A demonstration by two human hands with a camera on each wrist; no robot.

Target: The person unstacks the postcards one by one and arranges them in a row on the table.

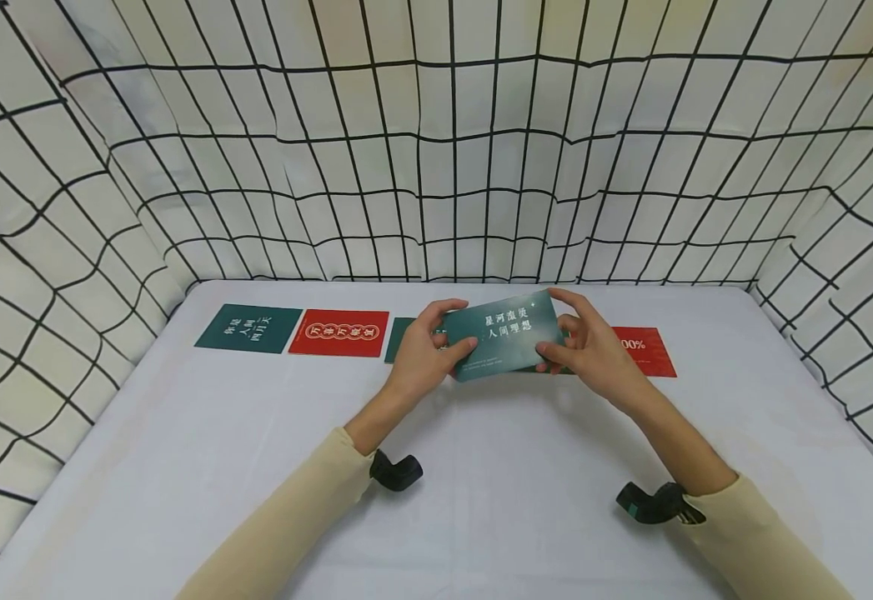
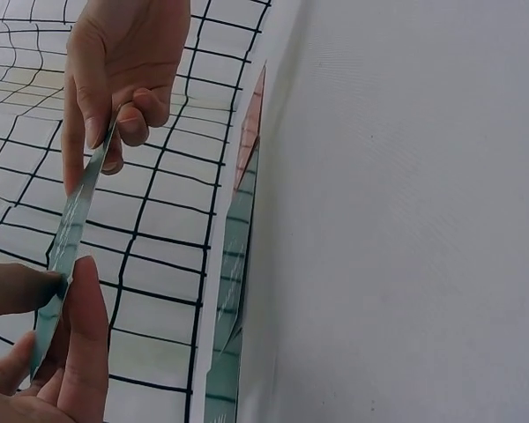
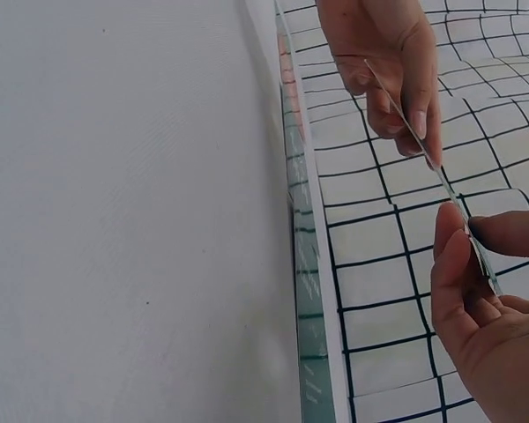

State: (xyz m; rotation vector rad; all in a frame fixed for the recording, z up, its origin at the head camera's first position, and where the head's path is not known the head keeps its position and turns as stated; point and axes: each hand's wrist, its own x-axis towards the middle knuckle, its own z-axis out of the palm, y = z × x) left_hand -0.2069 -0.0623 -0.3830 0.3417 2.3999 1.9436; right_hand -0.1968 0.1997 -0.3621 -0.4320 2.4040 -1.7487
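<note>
A teal card [image 1: 507, 333] with white printed characters is raised above the white table, slightly tilted, its printed face toward the head camera. My left hand [image 1: 423, 348] pinches its left end between thumb and fingers. At the opposite end, my right hand [image 1: 597, 350] pinches the card the same way. Both wrist views show the card [image 2: 70, 233] nearly edge-on, with thumb and fingers on either side of it. Behind the hands lies a row of cards; a green card [image 1: 398, 340] there is partly hidden by my left hand, and a red card [image 1: 648, 352] by my right.
At the row's left end lie a dark teal card [image 1: 250, 328] and a red card [image 1: 338, 332]. The white tabletop [image 1: 451, 533] extends in front of them. A white wall with a black grid [image 1: 451, 167] surrounds the back and sides. Black wrist devices [image 1: 396, 472] sit at both sleeves.
</note>
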